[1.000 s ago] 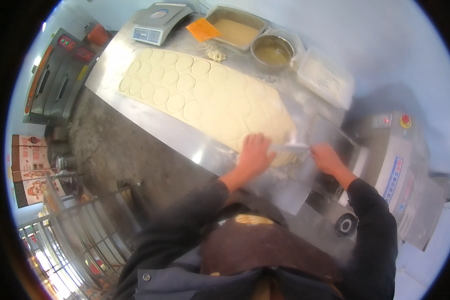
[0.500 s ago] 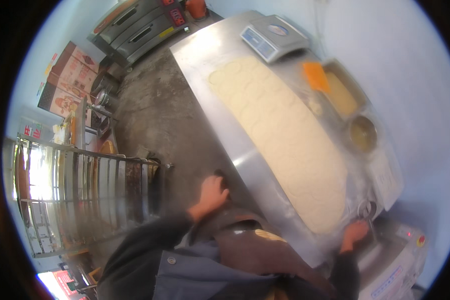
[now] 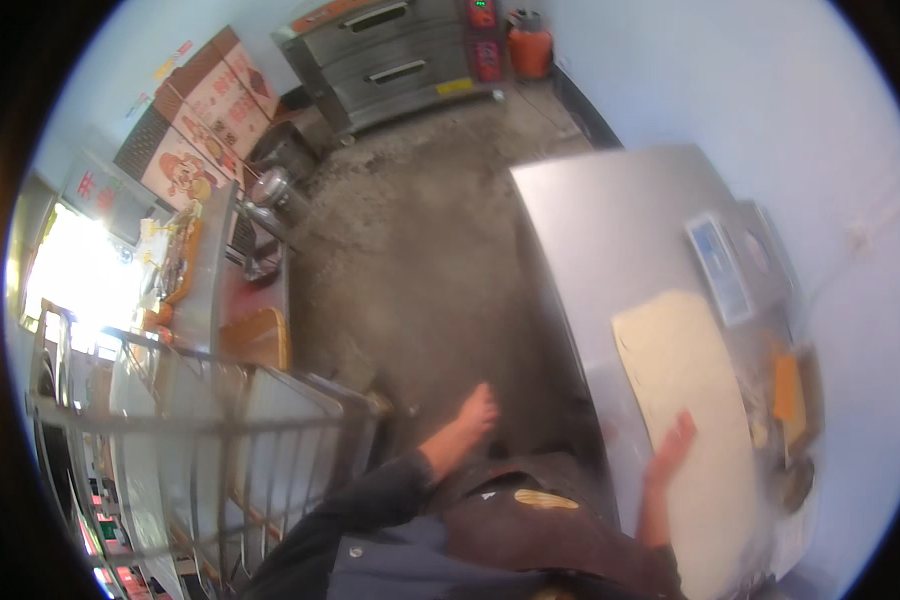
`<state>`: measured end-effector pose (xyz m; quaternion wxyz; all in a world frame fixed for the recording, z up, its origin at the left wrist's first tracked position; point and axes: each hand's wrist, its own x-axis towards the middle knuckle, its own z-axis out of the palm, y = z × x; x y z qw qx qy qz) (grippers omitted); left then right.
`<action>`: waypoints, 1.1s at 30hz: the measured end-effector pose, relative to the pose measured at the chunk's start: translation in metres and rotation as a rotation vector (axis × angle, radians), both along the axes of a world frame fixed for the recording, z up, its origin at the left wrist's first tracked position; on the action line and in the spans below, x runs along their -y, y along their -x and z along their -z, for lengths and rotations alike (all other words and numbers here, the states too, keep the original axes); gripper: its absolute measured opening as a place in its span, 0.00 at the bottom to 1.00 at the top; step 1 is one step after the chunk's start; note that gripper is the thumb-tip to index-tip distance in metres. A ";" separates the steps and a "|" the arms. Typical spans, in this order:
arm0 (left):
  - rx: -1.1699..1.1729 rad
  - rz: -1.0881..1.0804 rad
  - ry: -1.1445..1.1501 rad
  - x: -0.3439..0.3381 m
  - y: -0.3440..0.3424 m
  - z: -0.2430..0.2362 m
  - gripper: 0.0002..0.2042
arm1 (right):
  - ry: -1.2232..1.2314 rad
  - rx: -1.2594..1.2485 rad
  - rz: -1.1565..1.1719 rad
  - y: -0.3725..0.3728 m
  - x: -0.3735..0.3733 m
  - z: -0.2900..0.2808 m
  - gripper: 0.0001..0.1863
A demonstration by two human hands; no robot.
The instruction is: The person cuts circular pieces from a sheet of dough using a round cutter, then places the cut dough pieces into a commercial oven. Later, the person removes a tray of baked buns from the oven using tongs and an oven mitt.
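The right hand (image 3: 676, 440), fingers extended and empty, is over the left side of the dough sheet (image 3: 712, 490); the left hand (image 3: 476, 412) hovers left of it, fingers too blurred to tell.

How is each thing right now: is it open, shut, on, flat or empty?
Long pale dough sheet: flat on the silver metal table, faint curved marks.
Bare left hand: looks empty.
Bare right hand: looks empty, over the dough; touching or not, I can't tell.
Grey metal two-deck oven: both doors shut, green display lit.
Grey boxy scale: nothing seen on it.
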<state>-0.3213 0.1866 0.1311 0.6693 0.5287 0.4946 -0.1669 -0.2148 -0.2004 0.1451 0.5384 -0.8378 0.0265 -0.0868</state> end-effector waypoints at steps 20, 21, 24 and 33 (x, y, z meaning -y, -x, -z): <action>-0.124 -0.196 -1.017 -0.679 -0.389 0.000 0.27 | -0.851 -0.939 -1.246 -0.673 -0.861 -0.214 0.31; -0.174 -0.211 -1.097 -0.698 -0.383 0.029 0.25 | -0.740 -0.885 -1.177 -0.720 -0.889 -0.210 0.30; -0.387 -0.012 -0.963 -0.767 -0.371 0.099 0.17 | -0.584 -0.688 -1.004 -0.862 -0.984 -0.199 0.23; -0.111 0.285 -0.875 -0.927 -0.696 0.118 0.12 | -0.151 0.114 -0.731 -1.357 -1.185 -0.285 0.10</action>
